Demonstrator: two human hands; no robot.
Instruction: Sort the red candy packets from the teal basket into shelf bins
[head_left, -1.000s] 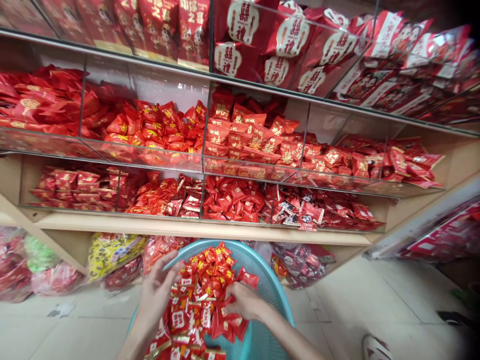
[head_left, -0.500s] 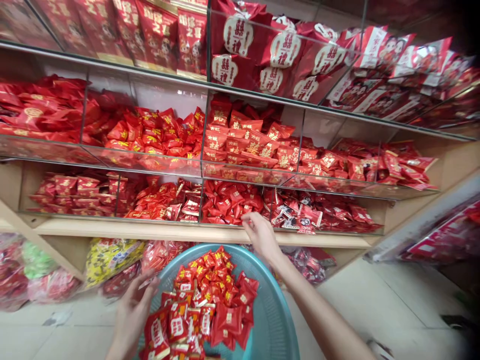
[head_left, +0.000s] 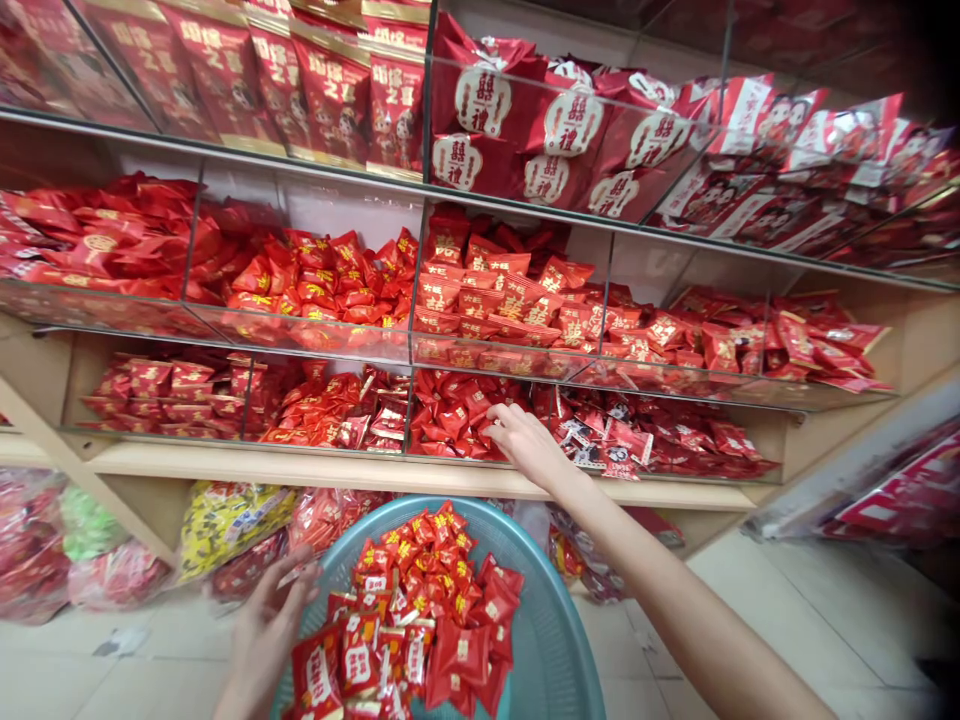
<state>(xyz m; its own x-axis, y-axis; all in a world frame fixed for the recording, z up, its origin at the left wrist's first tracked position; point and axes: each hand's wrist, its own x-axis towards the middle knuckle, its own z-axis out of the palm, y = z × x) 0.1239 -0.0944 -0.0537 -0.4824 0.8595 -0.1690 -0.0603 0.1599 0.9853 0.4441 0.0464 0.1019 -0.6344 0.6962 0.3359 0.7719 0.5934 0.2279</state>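
Note:
My right hand (head_left: 529, 443) reaches over the low front of the bottom shelf, its fingers slightly curved and apart at a heap of small red wrapped candies (head_left: 450, 412). Whether the fingertips touch the candies is hard to tell. A round teal plastic basket (head_left: 559, 625) stands below the shelf. Inside it lie red candies with yellow print (head_left: 420, 548), larger red-and-white packets (head_left: 360, 655) and plain dark red packets (head_left: 461, 655). By the basket's left rim is my left hand (head_left: 270, 625), thumb and fingers apart; nothing clearly shows between them.
Clear-fronted shelves rise ahead, with red packets (head_left: 510, 300) on the middle tier and larger bags (head_left: 484, 100) above. A wooden ledge (head_left: 247, 465) runs under the bottom tier. Bagged goods, including a yellow bag (head_left: 236, 520), lie beneath it on the tiled floor (head_left: 150, 660).
My right hand has moved forward over the shelf front to the small red candies. My left hand stays by the basket rim. The view has shifted slightly.

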